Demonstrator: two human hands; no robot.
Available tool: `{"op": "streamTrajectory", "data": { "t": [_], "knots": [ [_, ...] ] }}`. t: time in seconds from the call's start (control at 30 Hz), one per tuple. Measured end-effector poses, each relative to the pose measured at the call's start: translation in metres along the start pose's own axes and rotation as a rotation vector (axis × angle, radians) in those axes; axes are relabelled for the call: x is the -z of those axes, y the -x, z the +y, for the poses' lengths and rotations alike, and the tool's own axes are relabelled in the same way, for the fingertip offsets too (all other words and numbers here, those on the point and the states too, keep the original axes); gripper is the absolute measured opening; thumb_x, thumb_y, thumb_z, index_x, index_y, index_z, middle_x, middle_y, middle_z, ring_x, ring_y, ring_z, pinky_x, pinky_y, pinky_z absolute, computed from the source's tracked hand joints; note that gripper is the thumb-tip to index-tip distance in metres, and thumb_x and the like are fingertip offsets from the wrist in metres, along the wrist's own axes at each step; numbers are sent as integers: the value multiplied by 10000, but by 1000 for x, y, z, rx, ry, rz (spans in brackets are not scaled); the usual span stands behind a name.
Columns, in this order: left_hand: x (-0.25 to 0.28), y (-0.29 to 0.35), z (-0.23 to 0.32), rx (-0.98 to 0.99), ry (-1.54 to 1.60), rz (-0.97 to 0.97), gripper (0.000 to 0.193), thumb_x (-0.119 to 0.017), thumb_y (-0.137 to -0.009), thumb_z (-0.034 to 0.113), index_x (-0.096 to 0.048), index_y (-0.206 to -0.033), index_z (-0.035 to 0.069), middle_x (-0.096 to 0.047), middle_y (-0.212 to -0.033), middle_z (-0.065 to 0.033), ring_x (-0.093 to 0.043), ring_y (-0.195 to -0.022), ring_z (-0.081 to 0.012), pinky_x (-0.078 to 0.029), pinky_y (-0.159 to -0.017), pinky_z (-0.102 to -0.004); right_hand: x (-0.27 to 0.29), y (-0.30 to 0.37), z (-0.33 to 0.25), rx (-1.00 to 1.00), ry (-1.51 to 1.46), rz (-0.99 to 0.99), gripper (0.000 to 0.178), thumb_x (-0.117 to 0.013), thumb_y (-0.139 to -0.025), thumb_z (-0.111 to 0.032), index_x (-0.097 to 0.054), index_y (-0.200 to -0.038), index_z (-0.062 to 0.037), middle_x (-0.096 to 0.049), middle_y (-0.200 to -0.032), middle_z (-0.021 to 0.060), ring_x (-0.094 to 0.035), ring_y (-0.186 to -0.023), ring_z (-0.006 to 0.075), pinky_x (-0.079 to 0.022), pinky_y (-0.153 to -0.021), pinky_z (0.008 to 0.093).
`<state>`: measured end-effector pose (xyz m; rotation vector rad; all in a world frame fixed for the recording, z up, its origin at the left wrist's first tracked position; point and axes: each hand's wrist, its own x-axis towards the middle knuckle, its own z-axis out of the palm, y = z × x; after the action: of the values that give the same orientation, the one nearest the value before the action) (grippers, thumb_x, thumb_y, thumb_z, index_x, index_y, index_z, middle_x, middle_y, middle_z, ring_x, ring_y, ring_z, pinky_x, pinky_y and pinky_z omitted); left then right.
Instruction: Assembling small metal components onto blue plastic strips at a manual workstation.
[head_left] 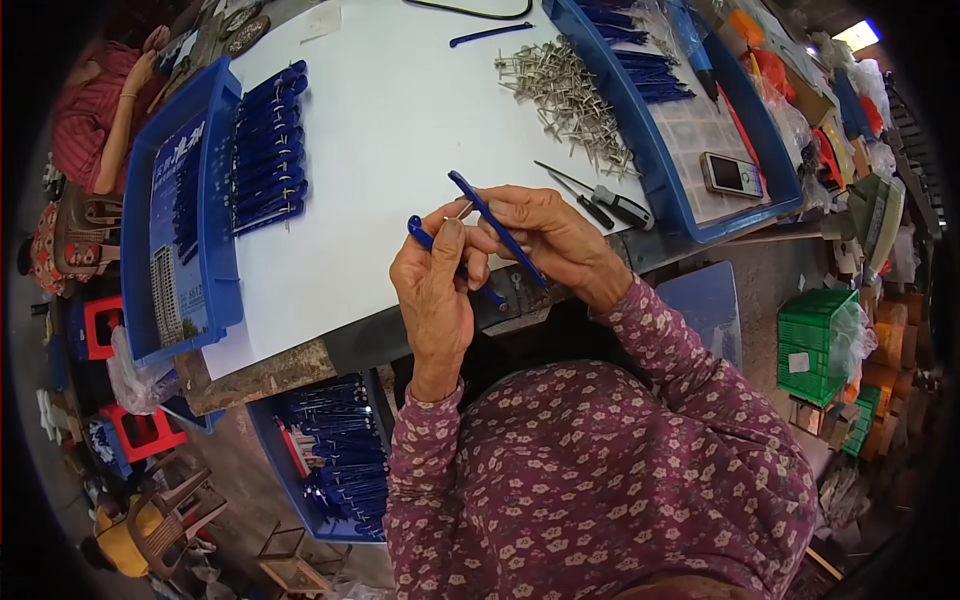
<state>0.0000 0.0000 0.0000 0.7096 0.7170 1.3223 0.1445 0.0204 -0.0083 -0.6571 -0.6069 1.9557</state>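
On the white surface [370, 120]: two blue trays [222, 220], many blue sticks [270, 150], a pile of metal pins [572, 100], two tools [628, 208].

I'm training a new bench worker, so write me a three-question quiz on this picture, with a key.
1. What colour is the slim piece held in the right hand?
2. True or false: the pile of metal pins lies on the white worktop.
3. Which lies in the right blue tray: (a) a red stool, (b) a phone, (c) a green crate?

Key: 1. Blue. 2. True. 3. b.
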Motion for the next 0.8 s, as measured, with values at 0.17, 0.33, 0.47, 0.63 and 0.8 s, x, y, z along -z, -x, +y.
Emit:
{"op": "streamTrajectory", "data": {
  "t": [0.17, 0.33, 0.47, 0.63, 0.8],
  "knots": [
    [0, 2, -1, -5, -1, 8, 295, -510, -896, 173, -519, -1073, -63, -590, -710, -93, -424, -531, -68, -305, -455, -189, -2, 3, 1, 28, 52, 19, 277, -575, -838, -100, -570, -1079, 36, -539, -676, -10, -385, -545, 28, -300, -483, 158],
    [1, 3, 0, 3, 17, 13, 300, -519, -893, 184, -524, -1069, -58, -586, -708, -88, -424, -534, -68, -305, -457, -190, -4, 4, 3, 38, 87, 45, 258, -572, -841, -97, -579, -1063, 34, -543, -684, -21, -387, -543, 18, -292, -478, 155],
    [2, 3, 2, 14, 18, 19, 300, -523, -891, 188, -526, -1062, -58, -582, -704, -86, -425, -537, -71, -307, -459, -192, -6, 4, 6, 105, 147, 64, 246, -571, -843, -99, -587, -1051, 31, -535, -666, -27, -381, -530, 13, -285, -465, 156],
    [2, 4, 3, 15, 22, 11, 298, -523, -890, 188, -527, -1058, -58, -578, -699, -88, -426, -535, -75, -309, -459, -195, -13, 5, 7, 192, 312, 92, 234, -567, -844, -103, -596, -1036, 29, -519, -638, -30, -375, -513, 20, -284, -451, 160],
    [6, 5, 3, 27, 40, 6, 290, -517, -892, 183, -528, -1056, -57, -579, -703, -90, -428, -535, -76, -312, -460, -198, -19, 8, 6, 239, 448, 114, 220, -560, -844, -104, -603, -1020, 22, -508, -623, -31, -383, -517, 23, -289, -452, 157]
  ]
}}
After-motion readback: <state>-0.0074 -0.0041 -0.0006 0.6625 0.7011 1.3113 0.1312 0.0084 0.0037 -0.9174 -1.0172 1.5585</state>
